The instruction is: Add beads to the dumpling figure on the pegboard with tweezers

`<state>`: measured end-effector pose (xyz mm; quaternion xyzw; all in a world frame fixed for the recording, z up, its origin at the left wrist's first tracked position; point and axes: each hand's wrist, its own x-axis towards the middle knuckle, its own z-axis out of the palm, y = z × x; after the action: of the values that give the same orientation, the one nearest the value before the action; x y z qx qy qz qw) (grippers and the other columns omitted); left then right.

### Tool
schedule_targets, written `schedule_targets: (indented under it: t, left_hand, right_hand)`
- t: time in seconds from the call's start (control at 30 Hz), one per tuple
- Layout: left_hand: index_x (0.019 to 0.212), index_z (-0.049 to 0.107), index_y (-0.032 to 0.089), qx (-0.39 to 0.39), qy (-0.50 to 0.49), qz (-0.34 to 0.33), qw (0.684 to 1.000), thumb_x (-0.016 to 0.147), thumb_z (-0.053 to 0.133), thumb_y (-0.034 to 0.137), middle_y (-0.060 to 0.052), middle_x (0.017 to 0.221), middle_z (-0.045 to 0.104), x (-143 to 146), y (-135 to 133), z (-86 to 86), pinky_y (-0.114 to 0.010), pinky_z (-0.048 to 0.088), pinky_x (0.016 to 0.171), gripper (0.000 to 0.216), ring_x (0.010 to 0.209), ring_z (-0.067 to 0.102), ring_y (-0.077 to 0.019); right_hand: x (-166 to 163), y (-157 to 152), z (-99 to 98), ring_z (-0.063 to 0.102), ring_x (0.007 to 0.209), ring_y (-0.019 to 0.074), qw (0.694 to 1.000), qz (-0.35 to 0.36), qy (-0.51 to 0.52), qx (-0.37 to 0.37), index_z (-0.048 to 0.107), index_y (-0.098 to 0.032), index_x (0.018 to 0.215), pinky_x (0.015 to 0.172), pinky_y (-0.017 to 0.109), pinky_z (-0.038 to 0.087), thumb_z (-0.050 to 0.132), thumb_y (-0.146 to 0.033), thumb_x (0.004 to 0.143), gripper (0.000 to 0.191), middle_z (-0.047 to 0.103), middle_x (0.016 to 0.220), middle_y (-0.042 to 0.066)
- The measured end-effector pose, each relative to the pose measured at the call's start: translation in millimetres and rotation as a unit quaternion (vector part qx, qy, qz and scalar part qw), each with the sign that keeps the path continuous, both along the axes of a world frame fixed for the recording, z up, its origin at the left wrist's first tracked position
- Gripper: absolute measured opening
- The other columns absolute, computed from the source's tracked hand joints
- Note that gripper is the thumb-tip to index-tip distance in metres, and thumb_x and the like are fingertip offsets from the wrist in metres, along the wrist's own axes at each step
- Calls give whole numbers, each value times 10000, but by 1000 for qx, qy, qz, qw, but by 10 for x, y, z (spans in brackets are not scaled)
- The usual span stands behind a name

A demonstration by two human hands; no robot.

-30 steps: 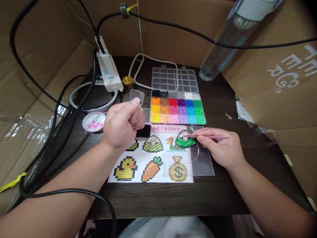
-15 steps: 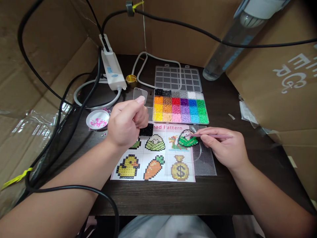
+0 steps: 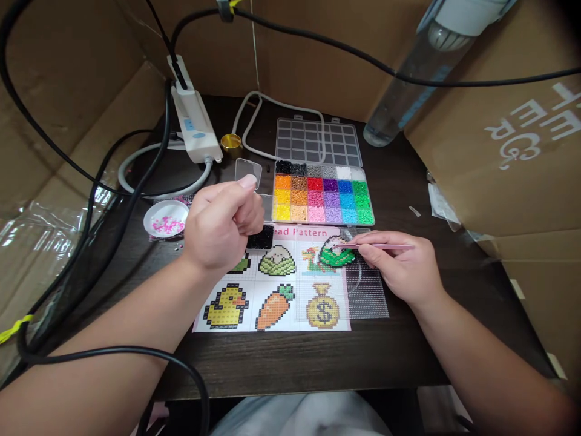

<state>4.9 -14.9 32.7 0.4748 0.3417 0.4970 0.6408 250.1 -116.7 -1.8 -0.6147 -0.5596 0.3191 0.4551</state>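
Note:
My right hand is closed around a pair of pink tweezers. Their tips reach the white upper part of a green and white bead figure with a black outline. This figure lies on a clear pegboard, which overlaps the right side of the printed bead pattern sheet. My left hand is a fist with the thumb on top, raised over the sheet's upper left, and nothing shows in it. Just beyond its fingers sits a small box of black beads, partly hidden by the hand.
A sorted bead case stands behind the sheet, its clear lid folded back. On the left are a white dish with pink beads, a power strip and black cables. Cardboard walls enclose the desk.
The whole scene has shifted slightly left in the view as the camera turned. Both hands keep nearly the same pose, with the tweezer tips still at the bead figure.

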Motion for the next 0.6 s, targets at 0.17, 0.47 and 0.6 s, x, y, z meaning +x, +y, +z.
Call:
schedule_targets:
  t: [0.17,0.47,0.6]
  left_hand:
    - [448,277,181,-2,5,1,1000,836,632,363,46,429,192,-1,-8,4,-256,203,407,556,391,213,-60]
    - [448,276,182,10,0,-6,1000,813,639,340,45,431,193,-6,-7,-5,-274,166,424,539,398,200,-64]
    - [457,278,178,10,-11,-14,1000,820,633,322,47,434,195,-12,-5,-17,-270,156,431,528,400,203,-60]
  right_hand:
    - [-14,-3,4,762,750,214,1000,-4,-7,0,798,-241,832,700,342,648,741,-280,827,69,808,862,42]
    - [-20,1,10,756,726,196,1000,0,1,1,799,-247,833,675,323,643,727,-233,831,74,809,849,28]
    - [-4,-4,-19,755,733,195,1000,-1,9,0,799,-244,839,705,335,643,726,-241,841,73,809,855,29]
